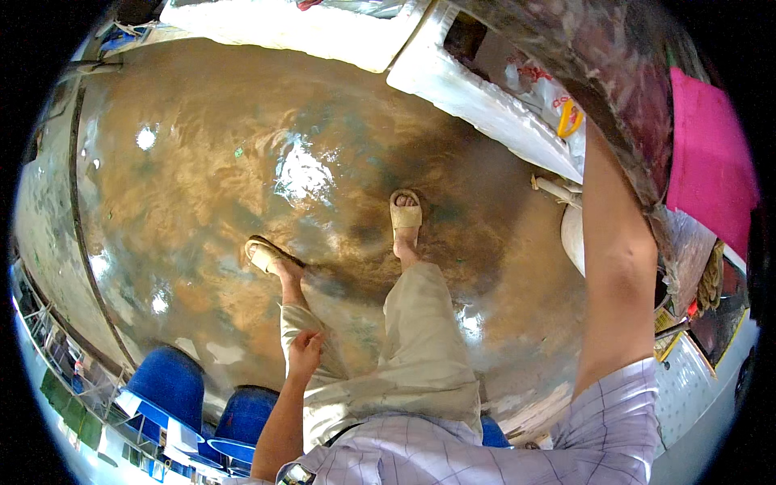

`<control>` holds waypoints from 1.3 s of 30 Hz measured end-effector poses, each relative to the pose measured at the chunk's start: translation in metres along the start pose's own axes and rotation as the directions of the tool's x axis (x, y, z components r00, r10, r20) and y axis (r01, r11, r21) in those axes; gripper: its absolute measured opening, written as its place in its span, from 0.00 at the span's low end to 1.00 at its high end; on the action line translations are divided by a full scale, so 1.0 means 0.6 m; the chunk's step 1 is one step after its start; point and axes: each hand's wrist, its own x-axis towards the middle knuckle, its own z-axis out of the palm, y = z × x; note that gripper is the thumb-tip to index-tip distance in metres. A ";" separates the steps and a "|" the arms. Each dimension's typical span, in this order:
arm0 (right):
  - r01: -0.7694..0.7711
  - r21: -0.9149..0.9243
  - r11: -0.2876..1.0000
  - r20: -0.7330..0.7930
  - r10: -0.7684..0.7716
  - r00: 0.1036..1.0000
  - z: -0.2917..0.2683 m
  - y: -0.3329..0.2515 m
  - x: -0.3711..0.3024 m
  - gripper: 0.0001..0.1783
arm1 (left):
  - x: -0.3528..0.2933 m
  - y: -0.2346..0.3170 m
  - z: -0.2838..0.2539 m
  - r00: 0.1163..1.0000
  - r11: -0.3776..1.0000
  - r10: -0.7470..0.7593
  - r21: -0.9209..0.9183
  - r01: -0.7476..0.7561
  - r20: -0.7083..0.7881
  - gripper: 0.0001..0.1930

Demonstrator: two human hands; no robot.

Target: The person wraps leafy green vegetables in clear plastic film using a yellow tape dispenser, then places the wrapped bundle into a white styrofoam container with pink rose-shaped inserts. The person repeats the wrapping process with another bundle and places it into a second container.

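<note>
My left hand [306,352] hangs over my left trouser leg [331,368], its fingers curled in and nothing showing in them. My right arm [621,279] stretches up along the right side, bent at the elbow. Past the forearm, a dark curved rim [602,77] hides my right hand. Behind that rim is a dark reddish, blurred surface whose contents I cannot make out. Close to the forearm lies an orange-yellow loop [570,119] among clear plastic bags [543,85] in a white foam box [477,101].
Wet brown floor [202,202] spreads under my sandals [406,212]. Another white foam box [323,32] stands at the far edge. A bright pink sheet or panel [711,158] is at the far right. Blue tubs [167,384] stand at the lower left, near a floor groove [77,194].
</note>
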 end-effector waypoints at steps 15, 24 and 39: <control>0.154 0.208 0.966 0.259 -0.206 0.943 0.076 -0.162 -0.123 0.32 | 0.003 -0.092 -0.048 0.996 0.979 -0.060 0.190 0.073 -0.071 0.14; -0.083 0.197 0.977 0.431 -0.010 0.903 0.076 -0.222 -0.184 0.29 | -0.015 -0.049 -0.035 0.991 0.968 -0.102 0.220 0.119 -0.091 0.14; -0.075 -0.145 0.987 0.167 0.099 0.981 0.042 0.033 -0.074 0.23 | 0.006 -0.042 -0.063 0.979 0.991 -0.130 0.018 0.135 -0.158 0.13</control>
